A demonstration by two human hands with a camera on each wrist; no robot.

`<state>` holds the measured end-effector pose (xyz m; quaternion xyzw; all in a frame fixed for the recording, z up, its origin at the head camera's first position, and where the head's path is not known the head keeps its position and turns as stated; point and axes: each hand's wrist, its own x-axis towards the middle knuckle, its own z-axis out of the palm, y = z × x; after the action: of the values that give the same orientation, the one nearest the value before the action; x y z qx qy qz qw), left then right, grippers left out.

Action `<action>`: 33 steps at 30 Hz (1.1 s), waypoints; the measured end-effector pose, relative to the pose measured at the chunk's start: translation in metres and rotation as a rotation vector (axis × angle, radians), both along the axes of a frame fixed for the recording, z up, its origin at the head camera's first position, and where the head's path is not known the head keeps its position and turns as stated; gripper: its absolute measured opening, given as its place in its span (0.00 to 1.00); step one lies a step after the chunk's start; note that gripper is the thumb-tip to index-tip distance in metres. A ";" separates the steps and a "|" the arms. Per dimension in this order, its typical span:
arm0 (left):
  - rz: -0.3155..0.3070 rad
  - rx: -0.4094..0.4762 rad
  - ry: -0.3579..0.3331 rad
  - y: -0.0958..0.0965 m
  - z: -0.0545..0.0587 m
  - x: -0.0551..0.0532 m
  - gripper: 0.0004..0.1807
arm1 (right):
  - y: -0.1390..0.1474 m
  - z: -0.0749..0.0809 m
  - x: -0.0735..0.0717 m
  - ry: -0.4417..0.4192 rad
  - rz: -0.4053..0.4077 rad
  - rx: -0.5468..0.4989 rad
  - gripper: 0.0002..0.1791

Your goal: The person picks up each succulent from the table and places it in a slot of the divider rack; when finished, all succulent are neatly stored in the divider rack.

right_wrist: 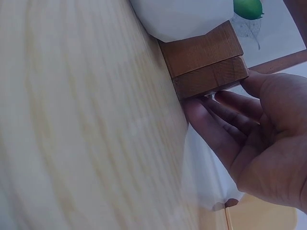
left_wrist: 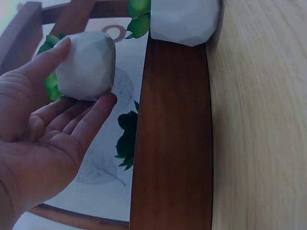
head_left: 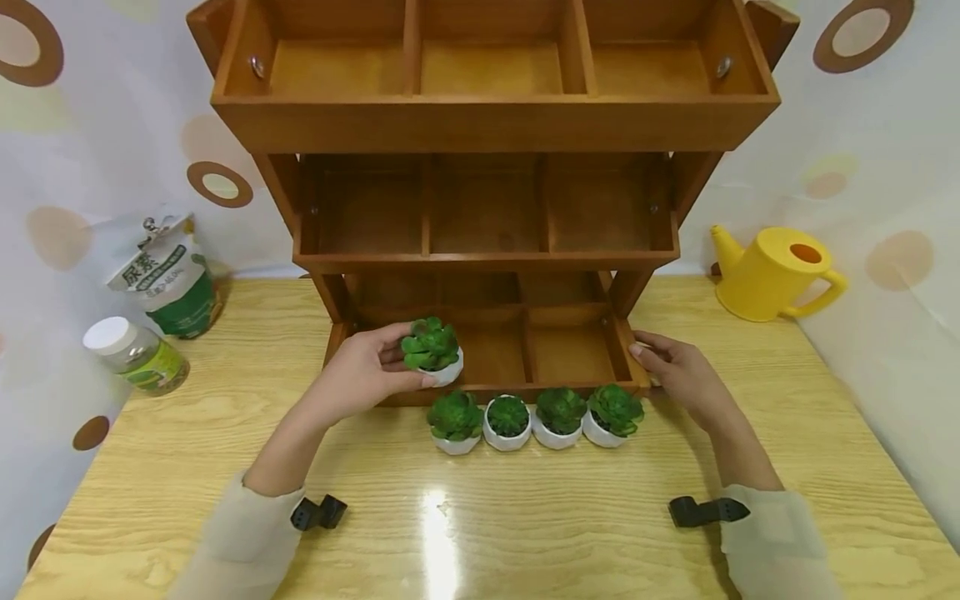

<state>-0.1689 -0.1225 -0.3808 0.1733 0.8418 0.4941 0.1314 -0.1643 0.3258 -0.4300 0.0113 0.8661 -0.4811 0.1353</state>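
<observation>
My left hand (head_left: 367, 371) holds a small green succulent in a white pot (head_left: 433, 352) over the left compartment of the wooden stand's lowest tray (head_left: 517, 390). The left wrist view shows thumb and fingers around the white pot (left_wrist: 86, 66). My right hand (head_left: 675, 371) rests with straight fingers against the stand's front right corner (right_wrist: 211, 62). Several more potted succulents (head_left: 534, 417) stand in a row on the table just in front of the lowest tray.
The three-tier wooden stand (head_left: 487, 125) fills the back centre. A yellow watering can (head_left: 776, 273) stands at the right. A bag (head_left: 171, 279) and a lidded jar (head_left: 135, 354) lie at the left. The light wooden table (head_left: 480, 517) stretches in front.
</observation>
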 end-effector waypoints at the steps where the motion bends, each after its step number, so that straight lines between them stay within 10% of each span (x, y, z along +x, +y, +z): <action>1: 0.002 0.002 0.006 0.003 0.001 -0.002 0.37 | 0.000 0.000 0.000 0.000 0.000 -0.002 0.38; 33: -0.034 -0.094 0.040 0.047 -0.010 -0.037 0.35 | 0.000 0.002 0.001 -0.009 -0.011 0.010 0.38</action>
<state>-0.2058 -0.0753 -0.3911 0.1909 0.8635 0.4481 0.1311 -0.1638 0.3258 -0.4280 0.0188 0.8678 -0.4774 0.1367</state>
